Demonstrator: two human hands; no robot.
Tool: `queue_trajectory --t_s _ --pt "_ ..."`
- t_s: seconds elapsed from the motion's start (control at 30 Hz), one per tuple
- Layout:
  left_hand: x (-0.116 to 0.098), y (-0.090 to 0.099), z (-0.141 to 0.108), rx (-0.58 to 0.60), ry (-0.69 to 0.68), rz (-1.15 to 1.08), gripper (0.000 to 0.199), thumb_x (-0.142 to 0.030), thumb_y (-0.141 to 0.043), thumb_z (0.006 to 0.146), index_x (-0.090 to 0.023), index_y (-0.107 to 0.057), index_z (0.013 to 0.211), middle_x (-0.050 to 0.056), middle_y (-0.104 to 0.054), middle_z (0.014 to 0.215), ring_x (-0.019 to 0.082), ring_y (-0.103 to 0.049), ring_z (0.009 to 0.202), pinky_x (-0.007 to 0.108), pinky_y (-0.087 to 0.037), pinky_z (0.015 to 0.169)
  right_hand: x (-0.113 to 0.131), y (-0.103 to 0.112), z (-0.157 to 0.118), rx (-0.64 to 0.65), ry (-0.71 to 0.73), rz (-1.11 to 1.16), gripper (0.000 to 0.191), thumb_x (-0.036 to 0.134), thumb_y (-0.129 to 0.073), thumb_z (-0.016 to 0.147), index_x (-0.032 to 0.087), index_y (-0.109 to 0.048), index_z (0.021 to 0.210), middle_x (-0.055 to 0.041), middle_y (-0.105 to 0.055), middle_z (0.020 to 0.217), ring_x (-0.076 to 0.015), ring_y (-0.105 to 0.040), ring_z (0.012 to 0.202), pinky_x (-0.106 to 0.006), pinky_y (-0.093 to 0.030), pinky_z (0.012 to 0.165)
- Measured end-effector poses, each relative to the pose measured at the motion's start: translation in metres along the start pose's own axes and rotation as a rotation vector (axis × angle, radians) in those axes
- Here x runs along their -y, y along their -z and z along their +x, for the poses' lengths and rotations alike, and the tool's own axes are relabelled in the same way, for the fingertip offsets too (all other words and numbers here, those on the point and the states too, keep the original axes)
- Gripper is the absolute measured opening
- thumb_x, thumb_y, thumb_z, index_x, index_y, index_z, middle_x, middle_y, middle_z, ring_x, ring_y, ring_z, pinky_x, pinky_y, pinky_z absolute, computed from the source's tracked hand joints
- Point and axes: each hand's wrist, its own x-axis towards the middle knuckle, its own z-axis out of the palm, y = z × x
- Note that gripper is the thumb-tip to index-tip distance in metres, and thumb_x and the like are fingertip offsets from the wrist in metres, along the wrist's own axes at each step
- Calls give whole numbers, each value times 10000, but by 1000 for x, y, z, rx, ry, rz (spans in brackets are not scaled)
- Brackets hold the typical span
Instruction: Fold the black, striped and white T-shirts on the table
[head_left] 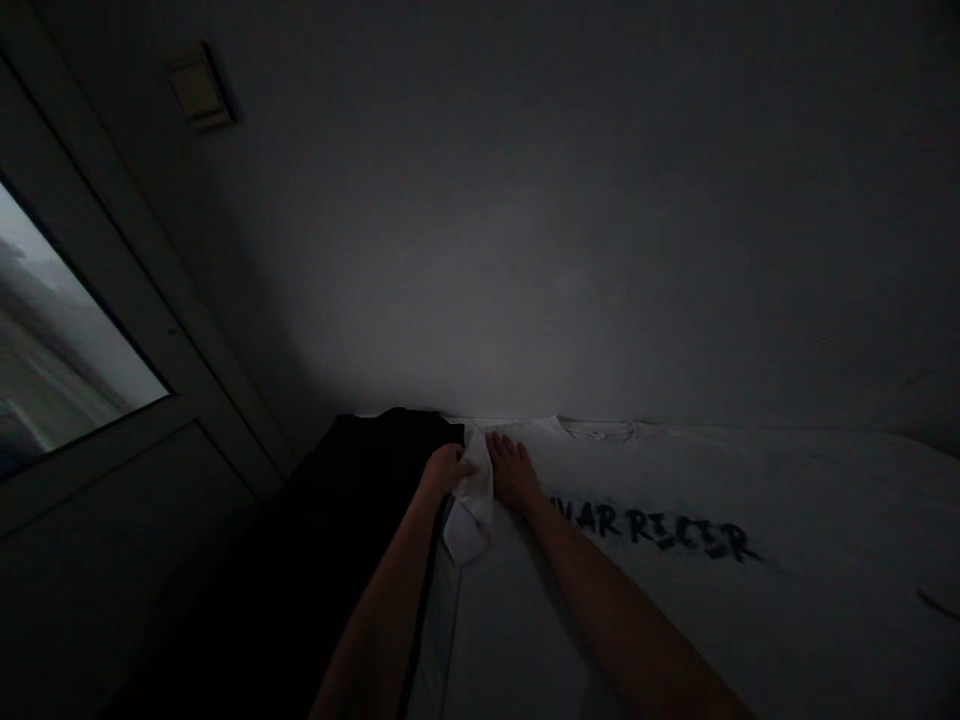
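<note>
At the far edge, beside the wall, the left hand's fingers pinch a fold of the white shirt; the right hand's lie open on it. Likely light, limp; best held by seams.

Both arms reach forward from six o'clock! The left hand curls its fingers in, thumb towards three o'clock; just beside it, the right hand lies palm down, fingers pointing to eleven, its forearm slanting in from five.
</note>
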Motion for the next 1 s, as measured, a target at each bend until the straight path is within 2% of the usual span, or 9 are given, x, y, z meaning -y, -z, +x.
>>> queue_trajectory --t_s 0.07,0.2,0.27,0.37,0.43,0.63,0.8,0.9,1.0 --pt "2 14 -3 -97 51 41 168 -192 -668 796 -185 -665 963 74 -708 984 238 -645 949 305 -454 805 1 0 0 -17 -14 17 603 380 -312 1014 147 -285 1570 -158 -298 1605 -333 -291 1470 -542 -220 1175" --pt "13 36 -8 -452 33 252 307 -114 -397 923 -195 -631 1104 112 -676 1075 257 -606 1043 357 -444 883 4 2 1 -11 -38 44 638 508 -288 1025 173 -296 1568 -163 -308 1601 -337 -293 1469 -549 -203 1173" --pt "18 38 -10 -568 7 353 367 -72 -368 910 -184 -628 1142 124 -655 1126 261 -580 1079 364 -437 917 5 4 1 -3 -40 54 646 530 -276 1026 179 -300 1568 -169 -302 1603 -338 -288 1471 -555 -193 1173" --pt "17 33 -10 -639 39 429 364 -129 -455 904 -173 -599 1235 149 -599 1241 298 -541 1134 406 -436 940 5 4 0 11 -39 54 644 544 -283 1025 200 -297 1570 -167 -292 1608 -340 -273 1476 -558 -186 1171" --pt "13 23 -9 -612 -16 490 351 -214 -533 905 -183 -599 1248 147 -579 1294 311 -518 1184 438 -419 995 5 4 0 0 -30 34 632 551 -301 1021 235 -305 1568 -155 -300 1608 -339 -280 1473 -553 -190 1168" --pt "17 -23 -7 -214 -405 575 434 -324 -463 976 -271 -530 1401 84 -475 1515 287 -401 1404 497 -282 1172 5 3 2 -12 -32 22 556 469 -309 1030 254 -377 1538 -134 -299 1612 -340 -300 1463 -555 -208 1160" --pt "37 -36 -4 -157 -449 644 460 -326 -389 1002 -297 -482 1452 66 -425 1559 282 -370 1440 530 -250 1186 4 7 -1 -14 -6 31 530 369 -275 1036 213 -390 1530 -108 -300 1614 -297 -304 1466 -512 -210 1180" --pt "36 -32 -2 -141 -446 724 470 -337 -376 1007 -286 -462 1466 63 -411 1568 279 -361 1445 517 -264 1181 -16 13 -17 12 35 35 536 408 -300 1035 209 -403 1521 -81 -318 1611 -259 -303 1469 -465 -206 1195" --pt "28 -27 -3 -129 -461 774 477 -326 -358 1009 -251 -458 1470 83 -409 1568 297 -367 1436 525 -266 1171 -64 23 -55 17 0 20 550 456 -315 1031 229 -398 1524 -60 -307 1616 -238 -279 1482 -443 -193 1203"
